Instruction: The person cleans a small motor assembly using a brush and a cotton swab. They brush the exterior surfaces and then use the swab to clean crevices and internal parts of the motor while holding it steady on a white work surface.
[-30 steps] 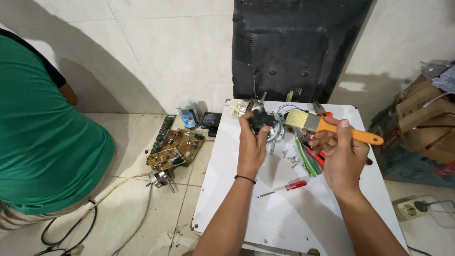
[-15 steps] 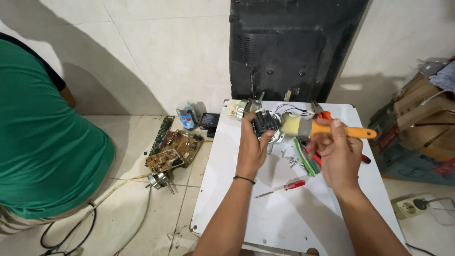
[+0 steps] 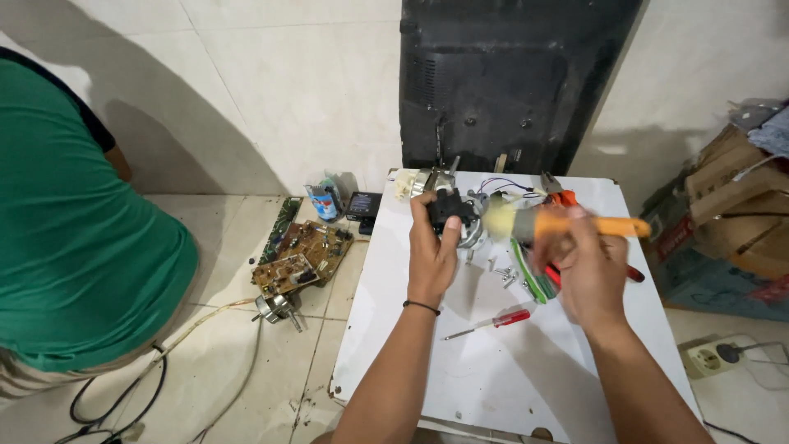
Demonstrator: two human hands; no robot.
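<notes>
We hold a small black part (image 3: 449, 207) up in our left hand (image 3: 433, 251), fingers closed around it, above the far end of the white desk (image 3: 509, 378). It sits just above the fingertips, and we cannot tell its exact shape. Our right hand (image 3: 585, 267) is closed around the orange handle of a paintbrush (image 3: 567, 224). The brush lies nearly level, its long axis running left to right: the pale bristles point left toward the black part and seem to touch or almost touch it, while the handle end points right, past our knuckles. The brush is blurred.

Under the hands, on the desk, lie a red-handled screwdriver (image 3: 493, 323) with its tip pointing left, a few loose screws (image 3: 506, 275), a bundle of green and white wires (image 3: 526, 275), and a metal motor piece (image 3: 427, 179) near the far edge. A dark panel (image 3: 509, 78) leans upright against the wall behind the desk.

On the tiled floor to the left we see brown circuit boards (image 3: 302, 256), a small blue can (image 3: 325, 201) and a cable (image 3: 115, 395). A person in a green shirt (image 3: 74, 222) crouches at the left edge. Cardboard boxes (image 3: 731, 205) are stacked at the right, with a power strip (image 3: 723, 358) on the floor below.
</notes>
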